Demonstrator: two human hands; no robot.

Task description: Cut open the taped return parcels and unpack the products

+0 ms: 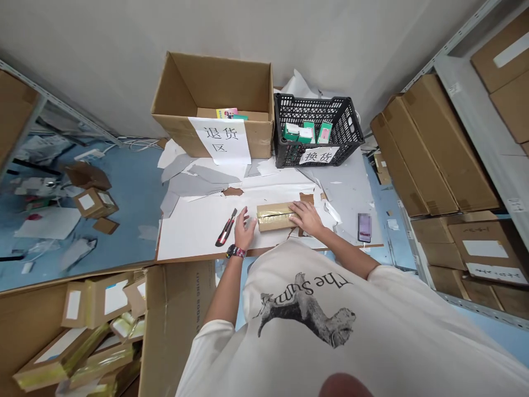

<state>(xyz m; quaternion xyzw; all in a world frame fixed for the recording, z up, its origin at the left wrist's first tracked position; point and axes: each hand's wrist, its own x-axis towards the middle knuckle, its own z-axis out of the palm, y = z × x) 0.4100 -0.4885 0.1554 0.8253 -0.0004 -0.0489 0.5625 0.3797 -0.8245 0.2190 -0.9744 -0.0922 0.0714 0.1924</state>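
A small taped cardboard box (273, 216) lies flat on the white-covered table, with shiny yellowish tape along its top. My right hand (308, 217) holds its right end, fingers over the top. By the box's left end is my left hand (244, 230), fingers apart and curved, with nothing in it; whether a fingertip touches the box I cannot tell. Left of that hand lies a red and black utility knife (226, 227).
At the table's back stand a large open carton (177, 129) and a black plastic crate (285, 155) with several small green-white boxes. A phone (364, 227) lies at right. Lower left, a big carton (177, 314) holds several taped parcels. Shelves with cartons (450, 143) line the right.
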